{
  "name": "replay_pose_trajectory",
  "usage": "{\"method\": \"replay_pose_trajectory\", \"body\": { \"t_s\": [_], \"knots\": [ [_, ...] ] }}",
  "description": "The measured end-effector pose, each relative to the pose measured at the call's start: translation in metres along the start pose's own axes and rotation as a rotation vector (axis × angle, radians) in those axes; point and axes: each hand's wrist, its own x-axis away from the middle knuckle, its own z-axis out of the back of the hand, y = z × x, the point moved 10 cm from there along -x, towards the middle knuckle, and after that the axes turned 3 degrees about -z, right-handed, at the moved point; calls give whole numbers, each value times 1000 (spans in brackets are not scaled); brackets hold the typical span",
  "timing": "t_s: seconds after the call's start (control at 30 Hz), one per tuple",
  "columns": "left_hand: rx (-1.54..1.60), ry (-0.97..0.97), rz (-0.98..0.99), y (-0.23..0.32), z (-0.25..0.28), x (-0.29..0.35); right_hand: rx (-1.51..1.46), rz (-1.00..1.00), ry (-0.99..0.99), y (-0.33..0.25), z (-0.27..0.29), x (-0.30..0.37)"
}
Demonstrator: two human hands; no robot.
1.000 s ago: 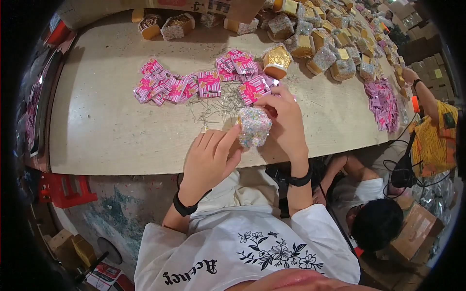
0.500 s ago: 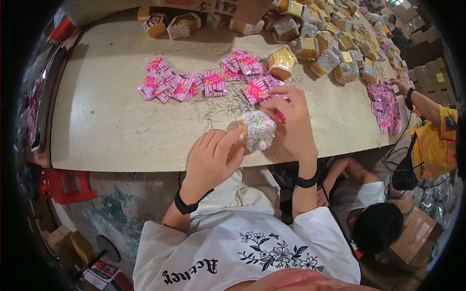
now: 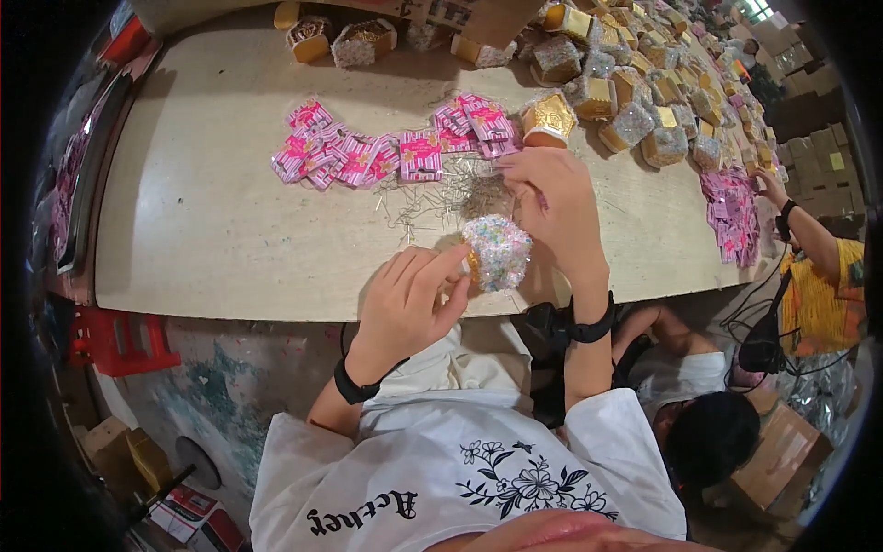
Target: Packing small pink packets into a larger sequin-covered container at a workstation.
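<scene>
My left hand [image 3: 405,299] grips a small ornament [image 3: 499,253] by its gold edge, between thumb and fingers. Pale, many-coloured glitter covers the ornament, and it is held just above the table's near edge. To its upper right, my right hand [image 3: 561,207] is bent with the fingers drawn together. A bit of pink shows beneath it, but what the fingers hold is hidden. Thin metal pins [image 3: 409,207] lie scattered beyond the ornament. Behind them runs a row of pink-and-white striped cards [image 3: 420,155], ending close to my right fingertips.
Just beyond my right hand stands a gold-faced ornament [image 3: 549,118]. Many glittered gold ornaments [image 3: 630,124] crowd the table's far right. A cardboard box [image 3: 460,20] overhangs the far edge. At right, another person's hand [image 3: 771,187] reaches to a pink card pile [image 3: 731,216]. Someone crouches below.
My right hand has drawn its fingers together, and pink cards that lay under it are no longer seen there, baring more pins. The left hand keeps its hold on the ornament.
</scene>
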Motion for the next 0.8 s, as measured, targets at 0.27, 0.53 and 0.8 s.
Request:
{"method": "replay_pose_trajectory", "body": {
  "t_s": [0.27, 0.53, 0.8],
  "knots": [
    [27, 64, 12, -5, 2, 2, 0, -162, 420, 5, 49, 10],
    [-16, 29, 62, -6, 0, 3, 83, -242, 346, -1, 50, 15],
    [-46, 37, 93, -7, -2, 11, -418, -525, 569, 15, 56, 68]
  ]
}}
